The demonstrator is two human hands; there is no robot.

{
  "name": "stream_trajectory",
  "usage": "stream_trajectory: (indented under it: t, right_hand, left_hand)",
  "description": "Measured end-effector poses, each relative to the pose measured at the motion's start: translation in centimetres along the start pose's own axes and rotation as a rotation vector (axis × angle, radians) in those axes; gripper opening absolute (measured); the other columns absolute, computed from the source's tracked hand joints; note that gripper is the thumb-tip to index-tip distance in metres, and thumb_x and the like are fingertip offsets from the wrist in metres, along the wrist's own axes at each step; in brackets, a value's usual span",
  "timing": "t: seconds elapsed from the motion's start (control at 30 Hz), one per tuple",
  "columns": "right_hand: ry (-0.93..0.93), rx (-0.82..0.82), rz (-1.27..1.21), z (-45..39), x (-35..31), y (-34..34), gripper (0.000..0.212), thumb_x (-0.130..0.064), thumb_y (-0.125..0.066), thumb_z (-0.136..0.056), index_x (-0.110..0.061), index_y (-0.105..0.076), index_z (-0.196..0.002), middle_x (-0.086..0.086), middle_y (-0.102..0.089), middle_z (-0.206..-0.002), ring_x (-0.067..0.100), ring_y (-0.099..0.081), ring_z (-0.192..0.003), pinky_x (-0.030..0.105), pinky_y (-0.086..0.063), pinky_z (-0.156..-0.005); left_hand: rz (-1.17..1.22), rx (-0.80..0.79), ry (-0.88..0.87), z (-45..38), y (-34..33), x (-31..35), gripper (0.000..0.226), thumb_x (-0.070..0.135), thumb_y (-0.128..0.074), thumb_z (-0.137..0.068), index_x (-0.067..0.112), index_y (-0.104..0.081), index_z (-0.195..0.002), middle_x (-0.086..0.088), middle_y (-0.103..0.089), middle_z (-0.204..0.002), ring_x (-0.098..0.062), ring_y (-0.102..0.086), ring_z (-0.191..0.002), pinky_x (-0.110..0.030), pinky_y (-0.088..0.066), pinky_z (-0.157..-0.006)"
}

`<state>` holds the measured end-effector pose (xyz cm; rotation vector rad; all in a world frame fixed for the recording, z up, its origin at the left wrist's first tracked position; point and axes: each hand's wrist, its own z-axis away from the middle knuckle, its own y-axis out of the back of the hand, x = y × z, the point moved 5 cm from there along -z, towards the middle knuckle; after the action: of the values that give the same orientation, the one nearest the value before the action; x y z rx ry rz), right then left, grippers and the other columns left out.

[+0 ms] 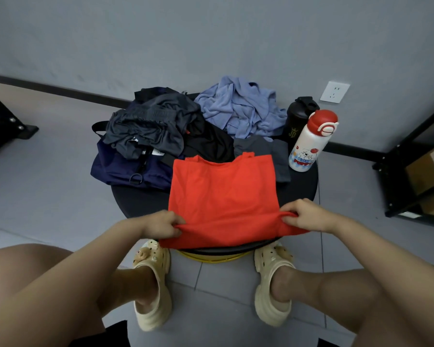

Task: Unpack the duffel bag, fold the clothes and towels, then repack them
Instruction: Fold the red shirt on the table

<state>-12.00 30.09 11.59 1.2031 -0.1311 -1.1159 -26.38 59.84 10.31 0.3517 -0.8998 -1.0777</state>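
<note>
A red shirt [223, 196] lies flat on the small round black table [138, 199], its sides folded in, its hem hanging over the near edge. My left hand [161, 222] pinches the hem's left corner; my right hand [308, 215] pinches the right corner. The navy duffel bag [125, 166] sits at the table's left, with crumpled dark grey clothes [148, 128] heaped on it. A crumpled blue towel [241, 108] lies at the back. A black garment [208, 144] and a folded grey garment [273, 151] lie behind the shirt.
A white bottle with a red lid [311, 141] and a black shaker bottle [298, 116] stand at the table's right. A black shelf with cardboard boxes [421, 166] is at the far right. My knees and feet in cream clogs are below the table.
</note>
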Motion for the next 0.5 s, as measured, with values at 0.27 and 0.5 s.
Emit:
stream_trajectory:
  t: [0.27,0.5]
  right_hand:
    - [-0.066,0.362,-0.228,-2.8,0.4,3.6,0.008,-0.018,-0.058,-0.093,-0.024,-0.063,-0.091,0.0,-0.066,-0.089,0.014,-0.059,-0.085,0.022,-0.042,-0.072]
    - [-0.081,0.513,-0.137,-6.4,0.2,5.2,0.019,-0.018,-0.057,-0.094,-0.011,-0.066,-0.108,0.007,-0.068,-0.1,0.021,-0.06,-0.093,0.019,-0.036,-0.072]
  left_hand:
    - [0.097,0.361,0.055,-1.4,6.1,-2.3,0.005,0.016,-0.055,-0.093,0.018,-0.06,-0.095,0.004,-0.059,-0.086,-0.015,-0.054,-0.084,-0.021,-0.037,-0.07]
    - [0.399,0.771,0.126,-3.5,8.4,-3.9,0.018,0.025,-0.053,-0.096,0.015,-0.063,-0.106,-0.003,-0.063,-0.099,-0.019,-0.057,-0.096,-0.027,-0.04,-0.078]
